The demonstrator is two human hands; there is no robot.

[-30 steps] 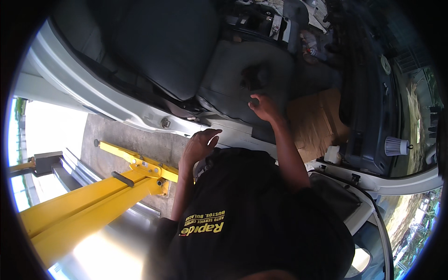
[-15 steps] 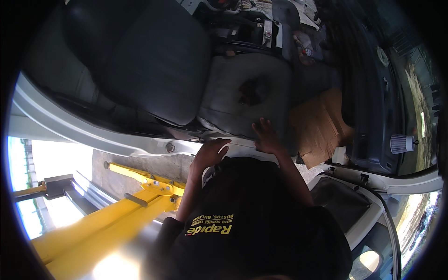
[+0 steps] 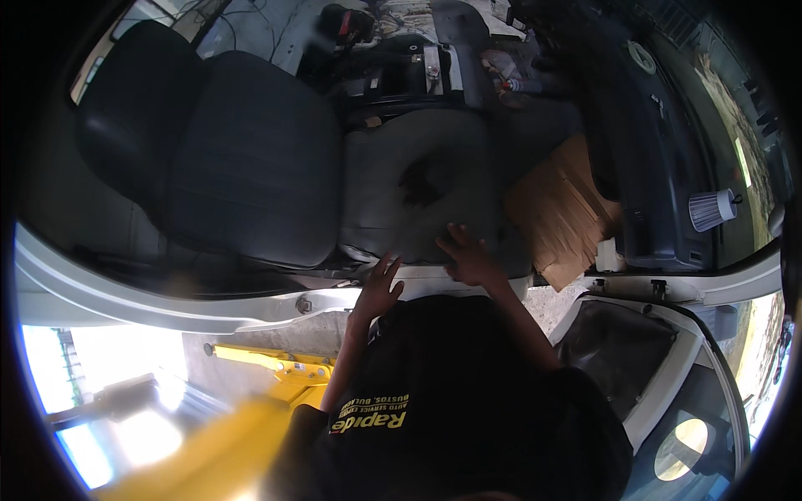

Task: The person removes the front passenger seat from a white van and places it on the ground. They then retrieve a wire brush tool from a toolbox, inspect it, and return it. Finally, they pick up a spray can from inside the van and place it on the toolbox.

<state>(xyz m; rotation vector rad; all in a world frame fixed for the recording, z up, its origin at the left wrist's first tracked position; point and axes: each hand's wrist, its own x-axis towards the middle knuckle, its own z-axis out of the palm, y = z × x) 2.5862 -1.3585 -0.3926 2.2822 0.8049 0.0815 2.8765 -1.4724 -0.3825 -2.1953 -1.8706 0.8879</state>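
The grey car seat's cushion [image 3: 376, 204] lies in front of me, with a dark patch [image 3: 423, 181] in its middle. My right hand [image 3: 470, 260] is over the cushion's near edge, fingers spread and nothing in them. Whether its fingertips press on the fabric I cannot tell. To its left is my left hand [image 3: 382, 290], fingers stretched out and empty, by the white door sill [image 3: 418, 274]. The seat's backrest [image 3: 251, 167] rises on the left.
A brown cardboard sheet [image 3: 564, 209] covers the footwell on the right. The dark dashboard [image 3: 647, 184] carries a pleated, cone-shaped filter [image 3: 712, 210]. Behind the cushion is an opened centre section with a metal bracket [image 3: 432, 71]. Yellow lift arm [image 3: 271, 359] at lower left; open door [image 3: 660, 376] at lower right.
The whole view has shifted, showing more of the cabin's far side. My left hand has turned, its fingers now pointing away from me rather than to the right. Both hands stay empty.
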